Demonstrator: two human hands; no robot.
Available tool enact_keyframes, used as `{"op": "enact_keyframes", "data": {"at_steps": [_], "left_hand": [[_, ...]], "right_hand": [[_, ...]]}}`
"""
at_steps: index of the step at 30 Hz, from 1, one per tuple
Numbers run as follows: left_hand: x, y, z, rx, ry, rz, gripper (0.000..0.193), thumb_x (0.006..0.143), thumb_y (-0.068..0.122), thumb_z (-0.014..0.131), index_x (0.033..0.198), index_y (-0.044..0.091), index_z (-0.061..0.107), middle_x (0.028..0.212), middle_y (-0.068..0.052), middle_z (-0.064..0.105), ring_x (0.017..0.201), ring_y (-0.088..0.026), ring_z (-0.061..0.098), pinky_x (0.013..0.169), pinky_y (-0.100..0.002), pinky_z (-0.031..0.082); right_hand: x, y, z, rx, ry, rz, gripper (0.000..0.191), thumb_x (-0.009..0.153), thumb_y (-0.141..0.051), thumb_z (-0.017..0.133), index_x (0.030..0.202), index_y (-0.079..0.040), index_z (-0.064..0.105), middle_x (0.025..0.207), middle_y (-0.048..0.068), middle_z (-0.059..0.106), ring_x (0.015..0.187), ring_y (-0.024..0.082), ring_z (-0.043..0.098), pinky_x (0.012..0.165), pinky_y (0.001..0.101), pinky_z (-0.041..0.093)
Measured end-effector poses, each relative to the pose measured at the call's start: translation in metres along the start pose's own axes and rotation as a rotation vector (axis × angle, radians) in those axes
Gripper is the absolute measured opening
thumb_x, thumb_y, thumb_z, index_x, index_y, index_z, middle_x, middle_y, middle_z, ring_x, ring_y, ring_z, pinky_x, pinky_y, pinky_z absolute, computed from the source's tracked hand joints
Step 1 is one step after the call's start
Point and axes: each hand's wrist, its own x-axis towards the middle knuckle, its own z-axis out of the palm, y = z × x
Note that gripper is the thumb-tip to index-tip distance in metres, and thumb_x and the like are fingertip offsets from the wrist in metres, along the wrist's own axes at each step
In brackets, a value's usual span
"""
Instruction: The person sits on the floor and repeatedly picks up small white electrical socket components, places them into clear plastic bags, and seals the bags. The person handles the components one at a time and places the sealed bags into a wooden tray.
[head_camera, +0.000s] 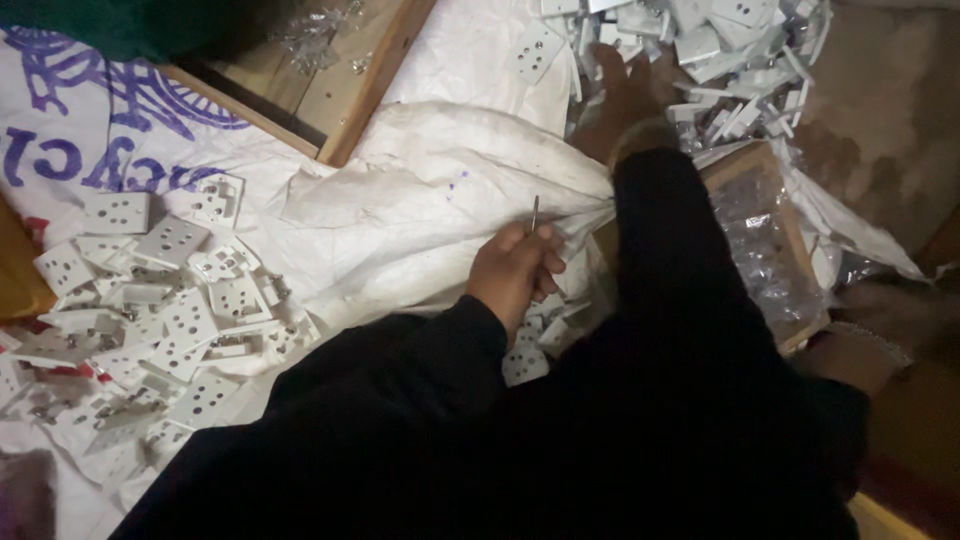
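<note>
The left hand (515, 268) sits near the middle of the view, fingers curled tight around a thin metal tool (535, 213), most likely a small screwdriver, whose tip pokes up past the knuckles; the closed fist keeps the slim shaft from slipping and leaves it ready to use. The right hand (628, 92) stretches far up and to the right, into a heap of white socket plates (725, 50), with its fingers spread over the pieces; whether it has closed on one I cannot tell, since the plates and dim light hide the fingertips. Both arms wear black sleeves (670, 260) that fill the near part of the frame. A second heap of finished-looking socket plates (160, 300), many lying with their pin holes up, lies to the left on a white woven sack (420, 200) spread across the work area, probably to stop small parts from scattering. A few more plates lie just below the left hand, partly hidden by the sleeve. Just right of the right arm stands a wooden tray (765, 165) lined with clear plastic that seems to hold small shiny bits. Far behind the sack, a wooden frame (375, 90) holds a little cluster of small metal parts (315, 35), kept apart from the plastic pieces.
</note>
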Motion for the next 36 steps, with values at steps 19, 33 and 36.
{"op": "enact_keyframes", "data": {"at_steps": [19,33,36], "left_hand": [[0.003,-0.002,0.003,0.038,0.002,-0.015,0.028,0.095,0.031,0.061,0.098,0.004,0.066,0.078,-0.005,0.067,0.058,-0.014,0.058,0.052,-0.028,0.044],[0.001,-0.016,0.000,-0.039,0.002,0.031,0.029,0.096,0.032,0.059,0.101,0.004,0.066,0.077,-0.005,0.066,0.058,-0.013,0.057,0.052,-0.027,0.044],[0.028,-0.022,-0.009,-0.026,0.020,0.013,0.029,0.096,0.032,0.059,0.101,0.005,0.065,0.078,-0.004,0.066,0.058,-0.013,0.058,0.053,-0.027,0.045]], "right_hand": [[-0.058,0.038,0.008,0.590,0.567,-0.283,0.049,0.087,-0.003,0.082,0.127,-0.006,0.053,0.121,0.012,0.064,0.116,0.027,0.067,0.100,0.0365,0.057],[-0.166,0.000,-0.001,0.256,0.113,-0.123,0.045,0.090,-0.025,0.074,0.133,-0.013,0.063,0.137,0.015,0.064,0.126,0.032,0.062,0.105,0.0439,0.050],[-0.093,-0.014,-0.007,0.212,0.246,-0.243,0.040,0.094,-0.027,0.078,0.125,-0.009,0.061,0.133,0.017,0.064,0.133,0.034,0.057,0.116,0.0467,0.045]]}}
